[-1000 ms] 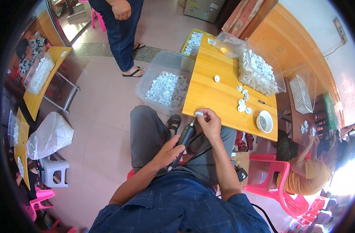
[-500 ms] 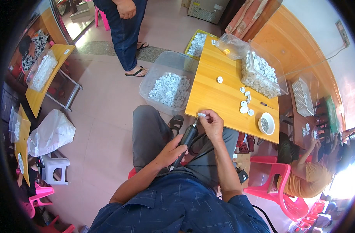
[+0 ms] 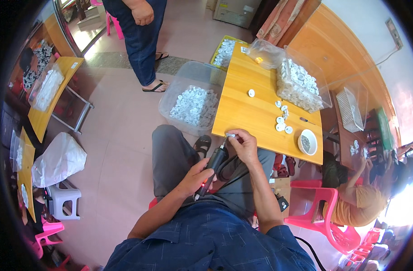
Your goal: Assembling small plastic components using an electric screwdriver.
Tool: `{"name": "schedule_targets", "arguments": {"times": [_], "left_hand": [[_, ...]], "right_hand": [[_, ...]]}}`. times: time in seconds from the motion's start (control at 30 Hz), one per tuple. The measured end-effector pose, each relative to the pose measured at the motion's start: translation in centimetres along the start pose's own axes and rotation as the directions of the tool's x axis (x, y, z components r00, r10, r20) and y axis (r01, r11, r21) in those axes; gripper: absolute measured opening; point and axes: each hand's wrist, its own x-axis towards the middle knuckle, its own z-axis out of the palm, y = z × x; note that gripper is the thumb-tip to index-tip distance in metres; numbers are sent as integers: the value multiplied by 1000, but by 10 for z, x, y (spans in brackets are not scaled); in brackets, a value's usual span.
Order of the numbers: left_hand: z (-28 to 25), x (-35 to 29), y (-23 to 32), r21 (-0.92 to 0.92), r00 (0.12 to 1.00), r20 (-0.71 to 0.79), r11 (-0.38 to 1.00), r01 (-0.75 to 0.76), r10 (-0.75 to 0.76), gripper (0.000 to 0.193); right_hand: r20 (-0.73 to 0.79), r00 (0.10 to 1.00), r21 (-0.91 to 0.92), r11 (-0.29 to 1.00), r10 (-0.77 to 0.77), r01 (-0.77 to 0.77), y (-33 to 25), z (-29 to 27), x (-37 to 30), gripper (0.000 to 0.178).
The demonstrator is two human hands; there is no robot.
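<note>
My left hand [image 3: 195, 179] is wrapped round a black electric screwdriver [image 3: 217, 159], which slants up and right over my lap. A small red light shows on the tool beside my fingers. At the near left corner of the wooden table [image 3: 235, 106], my right hand [image 3: 245, 148] pinches a small white plastic part [image 3: 231, 135]. The driver's tip meets this part; the exact contact is too small to make out. Further right on the table stands a white bowl [image 3: 311, 151] of small metal pieces. Several white round parts [image 3: 280, 127] lie near it, with a small screwdriver [image 3: 306, 120].
A clear box [image 3: 299, 98] heaped with white parts and a clear plastic bag [image 3: 266, 50] sit on the table. Left of it, a clear bin [image 3: 188, 74] of parts stands on the floor. A person [image 3: 145, 49] stands beyond; another sits by a pink chair [image 3: 321, 203].
The red light on the electric screwdriver shows now and did not before. My hands hold nearly the same pose. The whole view has shifted slightly.
</note>
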Motion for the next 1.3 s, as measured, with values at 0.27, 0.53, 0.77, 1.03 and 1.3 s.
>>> {"name": "schedule_targets", "arguments": {"times": [0.27, 0.53, 0.77, 1.03, 1.3], "left_hand": [[1, -2, -1, -56, 1000, 17, 998, -5, 6, 44], [4, -3, 1, -78, 1000, 7, 997, 8, -7, 37], [3, -1, 0, -65, 1000, 2, 998, -6, 6, 36], [3, 0, 0, -87, 1000, 16, 996, -12, 14, 35], [1, 2, -1, -27, 1000, 23, 999, -16, 17, 40]], "right_hand": [[17, 1000, -16, 1000, -13, 13, 0, 0, 0, 15], [28, 999, -13, 1000, -20, 20, -2, -1, 0, 15], [34, 999, -11, 999, -33, 33, 4, -1, 0, 15], [34, 999, 1, 1000, -8, 8, 3, -1, 0, 15], [48, 999, 14, 1000, 2, -3, 4, -2, 0, 15]]}}
